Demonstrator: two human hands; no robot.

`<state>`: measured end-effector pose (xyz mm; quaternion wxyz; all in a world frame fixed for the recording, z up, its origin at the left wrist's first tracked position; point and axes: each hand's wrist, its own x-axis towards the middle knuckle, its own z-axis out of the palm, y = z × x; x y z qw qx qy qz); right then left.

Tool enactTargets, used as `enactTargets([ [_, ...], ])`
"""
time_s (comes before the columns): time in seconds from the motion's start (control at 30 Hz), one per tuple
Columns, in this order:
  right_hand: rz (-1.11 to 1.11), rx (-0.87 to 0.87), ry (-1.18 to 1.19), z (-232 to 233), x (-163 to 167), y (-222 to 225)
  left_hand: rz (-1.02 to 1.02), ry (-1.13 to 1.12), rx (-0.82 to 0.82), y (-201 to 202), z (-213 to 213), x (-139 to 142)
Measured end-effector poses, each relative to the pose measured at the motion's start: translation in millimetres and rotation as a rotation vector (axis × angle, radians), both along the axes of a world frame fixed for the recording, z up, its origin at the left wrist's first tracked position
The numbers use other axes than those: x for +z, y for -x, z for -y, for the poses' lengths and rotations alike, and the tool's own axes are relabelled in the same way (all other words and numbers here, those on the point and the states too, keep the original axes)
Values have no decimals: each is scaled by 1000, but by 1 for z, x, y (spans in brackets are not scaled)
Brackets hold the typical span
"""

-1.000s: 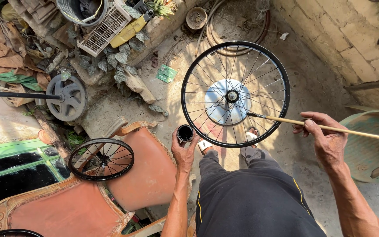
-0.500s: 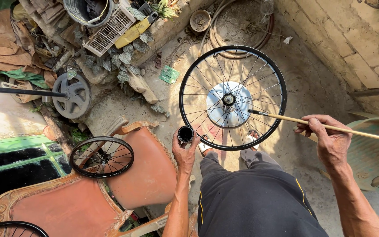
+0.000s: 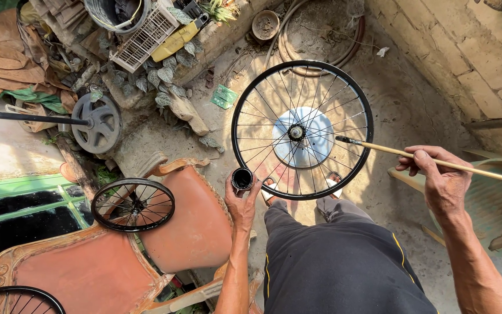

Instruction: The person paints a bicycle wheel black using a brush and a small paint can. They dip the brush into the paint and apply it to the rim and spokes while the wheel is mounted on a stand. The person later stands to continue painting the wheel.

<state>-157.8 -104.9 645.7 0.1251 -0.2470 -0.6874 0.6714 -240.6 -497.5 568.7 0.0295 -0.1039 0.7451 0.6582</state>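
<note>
While the person stands on a dusty concrete floor with dark trousers filling the lower middle of the view, a big orange-brown armchair sits to their left. Straight ahead, a black spoked wheel lies flat, raised on a pale blue round stand that shows through the spokes, and sandalled feet peek out under its near rim. A smaller spoked wheel rests on the armchair's arm. Beyond it a grey disc on a dark rod lies among rubble, leaves and a white crate.

The right hand is closed around a long thin bamboo stick, fingers curled over the shaft; the stick's dark tip sits over the spokes just right of the hub. The left hand is wrapped around a small round black tin, held upright with its open top facing up, just outside the wheel's near left rim.
</note>
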Motion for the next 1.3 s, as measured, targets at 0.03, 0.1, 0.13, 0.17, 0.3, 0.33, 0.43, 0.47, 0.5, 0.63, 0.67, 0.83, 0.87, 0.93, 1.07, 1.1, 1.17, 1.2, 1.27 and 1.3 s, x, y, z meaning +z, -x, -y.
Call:
enactTargets([
  [0.03, 2, 0, 4, -2, -1, 0, -6, 11, 0, -1, -2, 0],
  [0.1, 8, -2, 11, -7, -2, 0, -11, 22, 2, -2, -6, -1],
  [0.13, 8, 3, 8, -10, -2, 0, -11, 22, 4, -3, -8, -1],
  [0.17, 8, 6, 4, -12, -2, 1, -12, 21, 5, -2, -10, -2],
  [0.3, 6, 13, 5, -22, -1, 3, -8, 30, 14, -4, -21, -1],
  [0.33, 4, 15, 1, -24, 0, 3, -12, 35, 20, -4, -23, 0],
  [0.43, 12, 26, -9, -31, 2, 5, -16, 36, 37, -7, -30, 1],
  [0.47, 19, 28, -17, -33, 3, 5, -20, 32, 42, -7, -33, 1],
  [0.5, 26, 29, -24, -35, 3, 4, -14, 22, 36, -7, -35, 1],
  [0.63, 11, 28, -29, -37, 5, -1, -31, 20, 0, -12, -32, 0],
  [0.67, 2, 23, -34, -36, 6, -4, -49, 24, -9, -13, -31, -1],
  [0.83, -31, -25, -57, -20, 13, -24, -48, 12, -10, -15, -20, 2],
  [0.87, -47, -35, -45, -14, 15, -28, -46, 10, -11, -16, -17, 3],
  [0.93, -69, -55, -34, 0, 19, -36, -56, 12, -29, -19, -5, 6],
  [1.07, -89, -84, -47, 36, 26, -48, -80, -7, -32, -23, 26, 10],
  [1.1, -92, -90, -54, 47, 27, -51, -69, 1, -36, -24, 37, 11],
  [1.17, -94, -96, -84, 68, 30, -58, -47, 16, -43, -30, 57, 12],
  [1.2, -97, -100, -101, 78, 31, -61, -64, 26, -51, -31, 67, 13],
  [1.27, -116, -110, -93, 98, 33, -69, -95, 46, -72, -37, 86, 15],
  [1.3, -125, -118, -89, 108, 34, -74, -88, 47, -78, -39, 95, 16],
])
